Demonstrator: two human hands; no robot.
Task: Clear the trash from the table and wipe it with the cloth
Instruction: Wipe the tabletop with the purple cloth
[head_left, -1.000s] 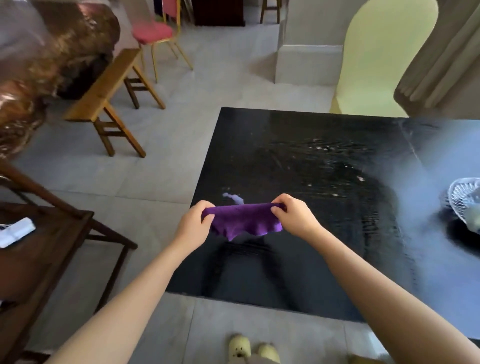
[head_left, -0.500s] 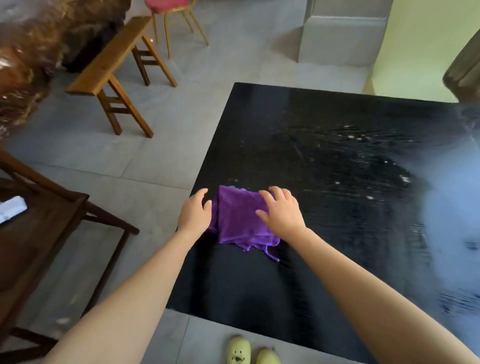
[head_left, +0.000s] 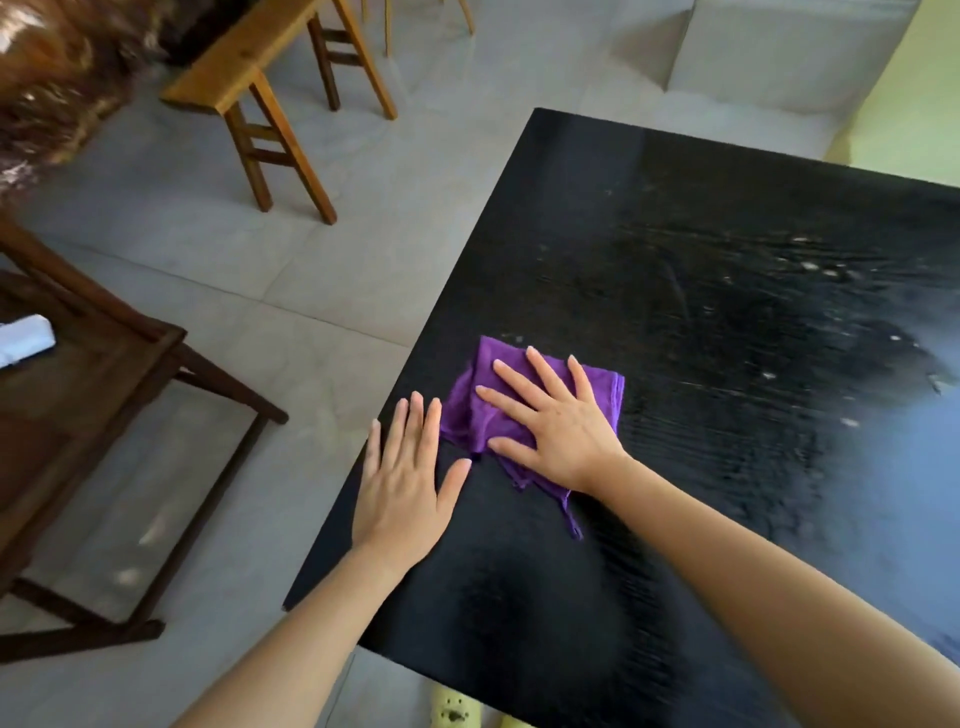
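A purple cloth (head_left: 605, 389) lies folded on the black table (head_left: 701, 519) near its left edge. My right hand (head_left: 550, 415) rests flat on the cloth with the fingers spread, covering most of it; a loose corner trails out toward me. My left hand (head_left: 405, 483) lies flat on the bare tabletop just left of the cloth, fingers together, holding nothing. White specks and smears (head_left: 810, 267) mark the far right part of the table. No trash shows on the visible tabletop.
A dark wooden side table (head_left: 104, 395) with a white object (head_left: 23, 338) on it stands to the left across tiled floor. A light wooden bench (head_left: 249, 67) sits farther back. Yellow slippers (head_left: 457, 714) show below the table's near edge.
The cloth, held stretched in the air between both hands, has been laid on the table. My right hand flattened on it, and my left hand let go and moved onto the tabletop.
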